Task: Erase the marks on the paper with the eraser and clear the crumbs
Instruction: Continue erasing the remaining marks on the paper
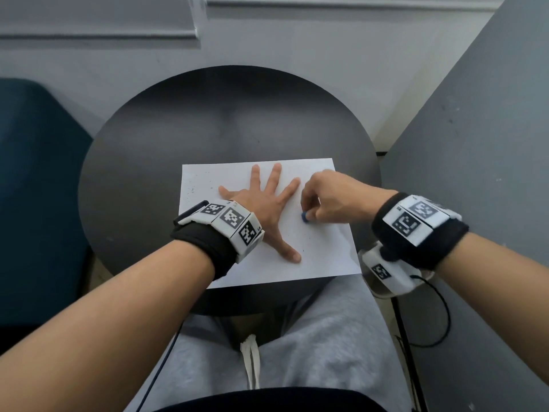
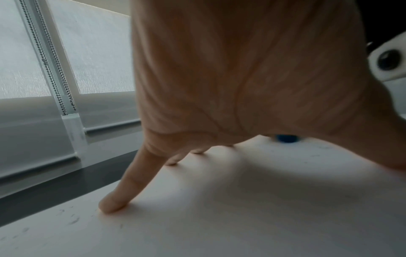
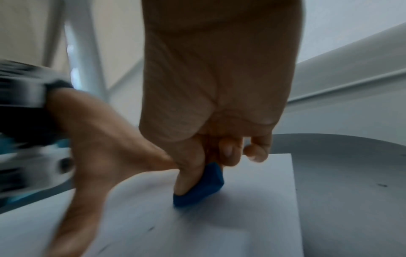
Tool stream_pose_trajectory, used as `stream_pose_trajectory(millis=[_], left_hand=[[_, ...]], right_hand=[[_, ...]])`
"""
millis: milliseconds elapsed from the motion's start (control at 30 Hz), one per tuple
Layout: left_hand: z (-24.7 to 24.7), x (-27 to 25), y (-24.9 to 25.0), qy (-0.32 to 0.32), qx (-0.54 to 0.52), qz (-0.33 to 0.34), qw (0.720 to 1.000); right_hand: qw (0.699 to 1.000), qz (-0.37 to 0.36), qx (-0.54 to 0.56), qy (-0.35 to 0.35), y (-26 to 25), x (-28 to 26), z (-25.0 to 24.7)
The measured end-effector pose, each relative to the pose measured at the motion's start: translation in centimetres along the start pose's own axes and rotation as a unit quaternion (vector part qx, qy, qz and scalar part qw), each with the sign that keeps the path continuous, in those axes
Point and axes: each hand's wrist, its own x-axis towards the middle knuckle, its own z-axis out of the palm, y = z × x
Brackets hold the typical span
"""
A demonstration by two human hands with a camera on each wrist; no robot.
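Observation:
A white sheet of paper [image 1: 323,251] lies on the round dark table [image 1: 142,162]. My left hand [image 1: 264,203] lies flat on the sheet with its fingers spread, pressing it down. Just to its right, my right hand [image 1: 329,200] pinches a small blue eraser [image 1: 305,218] between thumb and fingers, its lower end on the paper. The right wrist view shows the eraser [image 3: 199,189] tilted under the thumb. In the left wrist view the eraser [image 2: 286,138] peeks out beyond the palm. Dark crumbs [image 1: 191,190] speckle the sheet's left side; a few flecks [image 2: 73,220] lie near my left little finger.
A grey panel [image 1: 481,144] stands close on the right of the table. A dark blue seat [image 1: 32,188] is on the left. Window blinds [image 2: 33,69] with bead chains hang behind the table. My grey trousers [image 1: 312,337] are below the table's near edge.

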Motion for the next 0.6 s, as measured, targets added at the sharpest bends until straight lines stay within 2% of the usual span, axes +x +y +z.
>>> stream_pose_trajectory(millis=[67, 100, 233, 367, 533, 600], left_hand=[[0.0, 0.0, 0.0, -0.001, 0.002, -0.002, 1.0], [0.0, 0.0, 0.0, -0.001, 0.002, -0.002, 1.0], [-0.1, 0.0, 0.0, -0.002, -0.002, -0.002, 1.0], [0.0, 0.0, 0.0, -0.003, 0.001, -0.003, 1.0], [-0.2, 0.0, 0.1, -0.005, -0.001, -0.001, 1.0], [-0.1, 0.1, 0.0, -0.002, -0.001, 0.0, 1.0]], right_hand=[[0.999, -0.006, -0.014, -0.041, -0.3, -0.4, 0.2], [0.999, -0.001, -0.017, -0.037, -0.3, -0.1, -0.1], [0.999, 0.017, 0.001, 0.04, 0.4, 0.3, -0.6], [1.0, 0.0, -0.005, -0.03, 0.1, -1.2, 0.9], [0.998, 0.035, 0.026, 0.041, 0.8, -0.8, 0.5], [0.999, 0.026, 0.022, 0.028, 0.8, -1.4, 1.1]])
